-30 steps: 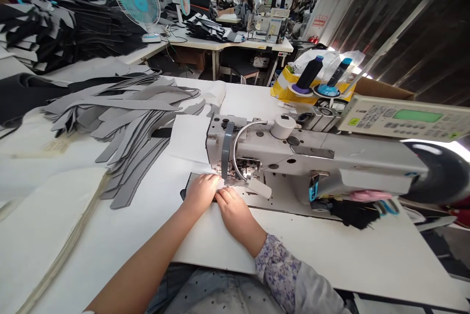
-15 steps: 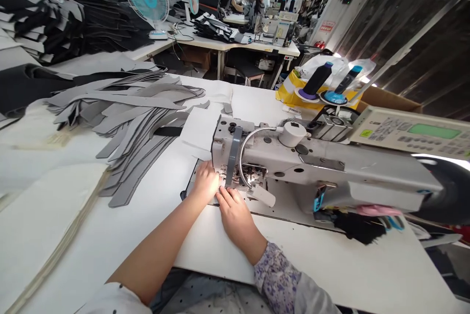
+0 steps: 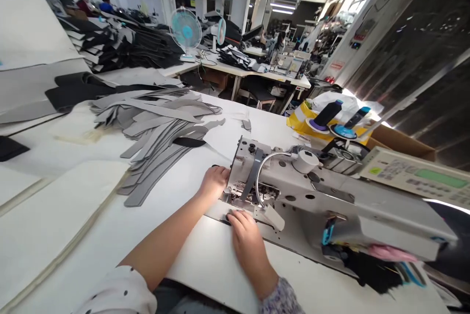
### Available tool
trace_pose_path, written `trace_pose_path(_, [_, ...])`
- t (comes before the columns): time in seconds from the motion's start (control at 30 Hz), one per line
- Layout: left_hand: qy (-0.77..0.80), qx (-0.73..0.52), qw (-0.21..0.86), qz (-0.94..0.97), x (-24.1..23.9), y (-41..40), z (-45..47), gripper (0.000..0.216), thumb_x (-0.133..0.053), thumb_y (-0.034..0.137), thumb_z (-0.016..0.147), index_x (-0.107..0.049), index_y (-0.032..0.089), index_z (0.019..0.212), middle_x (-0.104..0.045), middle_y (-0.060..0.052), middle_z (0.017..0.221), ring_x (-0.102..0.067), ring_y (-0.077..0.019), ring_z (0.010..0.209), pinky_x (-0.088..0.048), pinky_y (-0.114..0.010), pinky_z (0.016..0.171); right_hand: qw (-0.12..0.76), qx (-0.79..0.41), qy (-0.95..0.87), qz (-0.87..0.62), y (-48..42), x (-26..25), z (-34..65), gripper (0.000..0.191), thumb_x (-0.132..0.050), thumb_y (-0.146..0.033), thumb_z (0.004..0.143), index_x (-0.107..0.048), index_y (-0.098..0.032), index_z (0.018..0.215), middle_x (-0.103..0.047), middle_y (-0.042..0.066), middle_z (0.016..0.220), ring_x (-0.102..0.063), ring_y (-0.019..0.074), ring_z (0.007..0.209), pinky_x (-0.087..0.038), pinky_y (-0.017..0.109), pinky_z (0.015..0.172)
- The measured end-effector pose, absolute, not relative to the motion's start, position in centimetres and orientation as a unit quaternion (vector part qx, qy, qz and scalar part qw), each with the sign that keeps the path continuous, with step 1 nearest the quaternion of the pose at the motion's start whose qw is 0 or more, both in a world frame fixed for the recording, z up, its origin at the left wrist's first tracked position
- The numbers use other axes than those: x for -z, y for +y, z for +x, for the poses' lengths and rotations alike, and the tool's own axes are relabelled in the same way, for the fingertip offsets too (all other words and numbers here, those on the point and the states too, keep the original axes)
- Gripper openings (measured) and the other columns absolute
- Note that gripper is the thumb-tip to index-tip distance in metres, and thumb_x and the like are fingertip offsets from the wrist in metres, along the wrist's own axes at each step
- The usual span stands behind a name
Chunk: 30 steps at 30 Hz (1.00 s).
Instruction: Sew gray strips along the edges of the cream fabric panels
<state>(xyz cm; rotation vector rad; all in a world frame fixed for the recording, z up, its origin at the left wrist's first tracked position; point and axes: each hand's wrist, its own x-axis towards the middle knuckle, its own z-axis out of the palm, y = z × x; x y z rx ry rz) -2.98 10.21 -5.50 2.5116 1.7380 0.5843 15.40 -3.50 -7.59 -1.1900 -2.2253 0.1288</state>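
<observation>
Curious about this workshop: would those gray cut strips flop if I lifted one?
The gray cut strips probably bend yet keep some shape: they lie in smooth curves, uncrumpled. Their thick-looking edges suggest fairly light, foam-like material.

The left hand (image 3: 215, 182) rests beside the needle of the sewing machine (image 3: 293, 191), and the right hand (image 3: 249, 240) lies on the white table (image 3: 198, 265) with its fingertips (image 3: 235, 217) at the machine's front edge. A pile of gray cut pieces (image 3: 157, 143) lies on the table to the left. Two thread spools (image 3: 326, 116) stand behind the machine, beside a control panel (image 3: 414, 177). A blue fan (image 3: 186, 33) stands on a table farther back
</observation>
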Motion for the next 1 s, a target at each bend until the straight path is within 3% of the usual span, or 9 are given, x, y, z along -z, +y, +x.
trace_pose_path(0.17, [0.688, -0.16, -0.069, 0.704, 3.4, 12.0, -13.0, 0.038, -0.039, 0.023, 0.093, -0.059, 0.015, 0.124, -0.057, -0.015, 0.129, -0.054, -0.0295, 0.116, -0.041, -0.043, 0.1, 0.299, -0.046, -0.808, -0.506, -6.7, 8.2, 17.7, 0.038, -0.039, -0.002, 0.086, -0.062, -0.019, 0.111, -0.067, 0.009, 0.106, -0.062, 0.0236, 0.099, -0.053, 0.039, 0.085])
trace_pose_path(0.37, [0.709, -0.108, -0.062, 0.694, 0.2, 17.2, -16.3, 0.052, -0.047, 0.022, 0.088, -0.045, 0.013, 0.139, -0.036, -0.018, 0.151, -0.036, -0.0371, 0.135, -0.036, -0.051, 0.105, 0.281, 0.037, -0.84, -0.462, -8.2, 9.4, 15.5, 0.04, -0.046, -0.004, 0.083, -0.062, -0.024, 0.113, -0.066, 0.005, 0.116, -0.061, 0.0239, 0.104, -0.051, 0.037, 0.089])
trace_pose_path(0.47, [0.684, -0.05, -0.058, 0.726, -1.6, 18.6, -15.2, 0.037, -0.052, 0.02, 0.086, -0.06, 0.01, 0.12, -0.047, -0.022, 0.141, -0.034, -0.0394, 0.136, -0.031, -0.055, 0.107, 0.283, 0.043, -0.832, -0.475, -7.8, 9.2, 15.2, 0.038, -0.047, -0.004, 0.083, -0.062, -0.024, 0.112, -0.066, 0.004, 0.116, -0.061, 0.0231, 0.104, -0.051, 0.035, 0.089])
trace_pose_path(0.53, [0.653, -0.03, -0.064, 0.754, -3.0, 18.4, -14.4, 0.027, -0.049, 0.019, 0.087, -0.065, 0.008, 0.106, -0.063, -0.022, 0.119, -0.048, -0.0368, 0.125, -0.031, -0.054, 0.106, 0.285, 0.045, -0.831, -0.475, -7.6, 9.0, 15.3, 0.038, -0.048, -0.004, 0.082, -0.062, -0.024, 0.112, -0.066, 0.004, 0.115, -0.061, 0.0232, 0.103, -0.052, 0.035, 0.089])
trace_pose_path(0.6, [0.623, -0.021, -0.064, 0.78, -4.1, 17.2, -13.6, 0.029, -0.041, 0.017, 0.09, -0.065, 0.01, 0.106, -0.069, -0.017, 0.1, -0.061, -0.0306, 0.106, -0.038, -0.048, 0.1, 0.281, 0.038, -0.83, -0.48, -7.6, 9.0, 15.5, 0.037, -0.048, -0.004, 0.083, -0.062, -0.023, 0.112, -0.066, 0.005, 0.116, -0.061, 0.0235, 0.104, -0.051, 0.036, 0.09])
trace_pose_path(0.7, [0.563, 0.018, -0.053, 0.824, -4.3, 12.5, -11.7, 0.039, -0.037, 0.008, 0.087, -0.062, 0.015, 0.115, -0.07, -0.013, 0.095, -0.067, -0.0266, 0.087, -0.048, -0.04, 0.08, 0.269, 0.014, -0.828, -0.492, -7.6, 8.8, 15.1, 0.037, -0.047, -0.005, 0.085, -0.061, -0.023, 0.114, -0.066, 0.006, 0.114, -0.062, 0.0235, 0.102, -0.052, 0.038, 0.09])
trace_pose_path(0.83, [0.482, 0.1, 0.012, 0.87, -1.5, 2.0, -9.0, 0.031, -0.048, 0.005, 0.075, -0.068, 0.02, 0.094, -0.069, -0.008, 0.08, -0.067, -0.0259, 0.07, -0.049, -0.036, 0.065, 0.239, -0.014, -0.836, -0.493, -6.7, 7.3, 12.5, 0.048, -0.046, -0.004, 0.086, -0.054, -0.021, 0.13, -0.06, 0.012, 0.126, -0.06, 0.0247, 0.105, -0.052, 0.041, 0.09])
trace_pose_path(0.9, [0.43, 0.13, 0.065, 0.891, -0.4, -3.7, -8.2, 0.031, -0.049, 0.009, 0.076, -0.068, 0.023, 0.097, -0.069, -0.008, 0.083, -0.067, -0.028, 0.071, -0.049, -0.038, 0.063, 0.228, -0.028, -0.856, -0.462, -6.0, 6.4, 10.8, 0.054, -0.052, -0.004, 0.084, -0.052, -0.023, 0.135, -0.047, 0.013, 0.142, -0.047, 0.0281, 0.127, -0.045, 0.045, 0.101])
trace_pose_path(1.0, [0.399, 0.136, 0.193, 0.886, -0.7, -9.8, -8.2, 0.031, -0.048, 0.018, 0.083, -0.066, 0.028, 0.107, -0.07, -0.008, 0.091, -0.068, -0.0295, 0.079, -0.05, -0.04, 0.065, 0.181, -0.089, -0.91, -0.361, -5.3, 5.5, 9.1, 0.044, -0.06, -0.012, 0.086, -0.06, -0.024, 0.128, -0.051, 0.01, 0.139, -0.04, 0.027, 0.133, -0.038, 0.043, 0.109])
